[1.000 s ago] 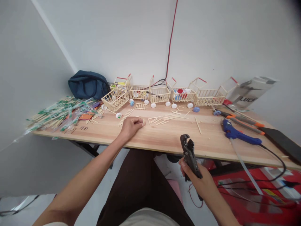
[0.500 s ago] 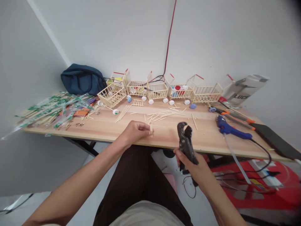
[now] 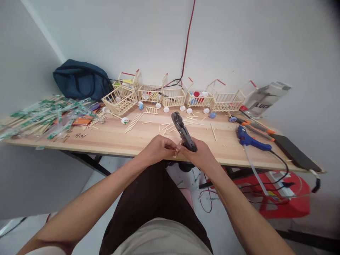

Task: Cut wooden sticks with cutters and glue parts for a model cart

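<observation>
My right hand point(image 3: 200, 156) grips a black cutter point(image 3: 182, 131) by its handles, jaws pointing up and away over the front edge of the wooden table point(image 3: 119, 140). My left hand point(image 3: 160, 147) is pinched on a short wooden stick point(image 3: 176, 153) and meets the right hand just in front of the table edge. Loose sticks point(image 3: 170, 125) lie scattered on the table beyond both hands.
A row of small stick carts point(image 3: 175, 95) with bottle-cap wheels lines the wall. A dark blue bag point(image 3: 79, 79) and packets of sticks point(image 3: 47, 115) lie left. A blue glue gun point(image 3: 251, 141), orange-handled tools point(image 3: 255, 125) and a black slab point(image 3: 294, 152) lie right.
My left hand picked a short stick off the table and drew it back to the table edge. My right hand raised the cutter and moved left to meet it.
</observation>
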`<state>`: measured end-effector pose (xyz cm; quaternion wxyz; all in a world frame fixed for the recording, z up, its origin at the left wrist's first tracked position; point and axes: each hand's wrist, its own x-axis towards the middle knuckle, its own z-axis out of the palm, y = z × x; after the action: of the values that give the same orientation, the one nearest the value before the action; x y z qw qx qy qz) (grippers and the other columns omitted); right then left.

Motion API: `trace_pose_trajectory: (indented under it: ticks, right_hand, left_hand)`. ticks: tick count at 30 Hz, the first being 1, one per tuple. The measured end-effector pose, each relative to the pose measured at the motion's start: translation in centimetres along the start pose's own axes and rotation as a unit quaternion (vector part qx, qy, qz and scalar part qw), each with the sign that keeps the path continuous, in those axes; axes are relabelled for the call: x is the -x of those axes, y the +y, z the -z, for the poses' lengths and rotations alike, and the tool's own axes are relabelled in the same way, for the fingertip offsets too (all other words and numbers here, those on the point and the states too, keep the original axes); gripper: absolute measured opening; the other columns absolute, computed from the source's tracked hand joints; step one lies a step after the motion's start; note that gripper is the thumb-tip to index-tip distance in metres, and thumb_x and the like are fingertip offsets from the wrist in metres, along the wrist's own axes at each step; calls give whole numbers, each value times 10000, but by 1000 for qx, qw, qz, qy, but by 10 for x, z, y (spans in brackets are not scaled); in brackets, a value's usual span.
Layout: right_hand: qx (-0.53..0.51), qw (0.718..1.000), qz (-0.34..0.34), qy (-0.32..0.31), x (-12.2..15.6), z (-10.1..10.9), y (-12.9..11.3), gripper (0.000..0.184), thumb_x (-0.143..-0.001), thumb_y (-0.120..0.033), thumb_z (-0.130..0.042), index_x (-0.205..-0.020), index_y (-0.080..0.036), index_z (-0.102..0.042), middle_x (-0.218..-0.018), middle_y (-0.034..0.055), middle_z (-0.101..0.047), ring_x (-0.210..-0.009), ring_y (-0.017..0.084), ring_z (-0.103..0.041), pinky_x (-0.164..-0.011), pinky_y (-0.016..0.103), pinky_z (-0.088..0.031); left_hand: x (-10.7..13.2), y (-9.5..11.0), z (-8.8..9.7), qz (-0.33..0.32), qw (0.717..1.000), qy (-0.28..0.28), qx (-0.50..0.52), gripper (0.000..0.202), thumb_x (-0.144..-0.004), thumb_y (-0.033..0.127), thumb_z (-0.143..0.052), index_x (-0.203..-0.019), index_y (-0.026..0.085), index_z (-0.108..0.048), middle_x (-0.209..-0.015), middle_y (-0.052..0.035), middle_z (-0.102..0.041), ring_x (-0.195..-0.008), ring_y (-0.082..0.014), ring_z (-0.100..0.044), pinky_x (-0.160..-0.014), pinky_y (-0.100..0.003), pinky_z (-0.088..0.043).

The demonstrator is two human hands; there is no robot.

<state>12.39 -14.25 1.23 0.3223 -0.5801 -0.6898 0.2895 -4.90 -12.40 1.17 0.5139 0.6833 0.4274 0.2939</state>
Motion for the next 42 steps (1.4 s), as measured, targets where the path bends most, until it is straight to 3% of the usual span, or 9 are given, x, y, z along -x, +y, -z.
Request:
trace_pose_trajectory:
  ticks: [8, 13, 17, 20, 23, 27, 32, 36, 42]
  right_hand:
    - [0, 1000, 3, -13, -1, 8, -1, 208, -747, -393, -595, -754, -186, -617, -701, 15, -630, -686, 182, -563, -640, 286, -402]
    - [-150, 987, -46, -13, 0, 12, 5, 319, -726, -480, -655, -693, -175, -567, -579, -26, -515, -562, 128, -462, -548, 256, -364]
    - [-231, 971, -61, 2, 3, 15, 6, 347, -705, -483, -695, -662, -166, -558, -584, -25, -514, -562, 115, -459, -542, 249, -362]
    - [-261, 962, -78, 34, 5, 21, 7, 372, -670, -487, -730, -625, -163, -552, -583, -18, -518, -557, 112, -460, -531, 249, -369]
    - [-298, 948, -97, 58, 8, 28, 9, 376, -634, -482, -761, -630, -164, -562, -581, -18, -514, -549, 115, -466, -517, 254, -386]
    - [-307, 943, -100, 77, 13, 33, 11, 368, -621, -468, -779, -648, -159, -579, -598, -14, -519, -569, 118, -476, -537, 258, -399]
    - [-315, 942, -96, 58, 19, 30, 12, 354, -648, -466, -764, -661, -162, -583, -597, -14, -525, -573, 122, -479, -547, 262, -391]
    - [-343, 935, -93, -13, 22, 26, 10, 314, -693, -447, -743, -697, -172, -593, -595, -18, -535, -575, 123, -486, -565, 263, -394]
    - [-356, 927, -84, -82, 27, 17, 11, 295, -751, -441, -702, -694, -168, -604, -611, -9, -539, -594, 131, -505, -581, 268, -403]
  left_hand:
    - [6, 10, 3, 53, 995, -32, 82, 133, -667, 215, -690, -713, 92, -712, -641, -7, -654, -608, -82, -527, -582, -179, -390]
    - [19, 7, -1, 58, 971, -104, 208, 366, -701, 302, -731, -1011, 114, -677, -857, -73, -713, -685, -100, -582, -594, -190, -397]
    - [27, -4, -18, 47, 971, -42, 232, 278, -698, 326, -740, -846, 102, -668, -688, -53, -685, -591, -84, -547, -575, -193, -392]
    - [36, -22, -39, 28, 982, -16, 186, 218, -770, 326, -662, -781, 108, -673, -618, -29, -654, -566, -91, -544, -600, -208, -422]
    - [50, -46, -63, 12, 999, -40, 12, 163, -819, 193, -557, -778, 126, -699, -699, -59, -690, -671, -147, -619, -706, -266, -479]
    - [60, -56, -76, -63, 985, -24, -159, 526, -712, 54, -606, -1205, 235, -634, -1371, -107, -530, -1171, -254, -553, -975, -370, -431]
    - [50, -20, -56, -33, 998, 61, 0, 197, -848, 234, -562, -916, 163, -732, -864, -56, -732, -804, -165, -656, -762, -260, -501]
    - [44, 2, -43, -50, 991, 89, 82, 156, -785, 283, -664, -829, 156, -742, -777, -28, -721, -648, -116, -588, -622, -205, -453]
    - [45, 0, -46, -72, 989, 97, 84, 122, -773, 259, -681, -748, 158, -744, -681, -4, -691, -599, -92, -544, -597, -192, -420]
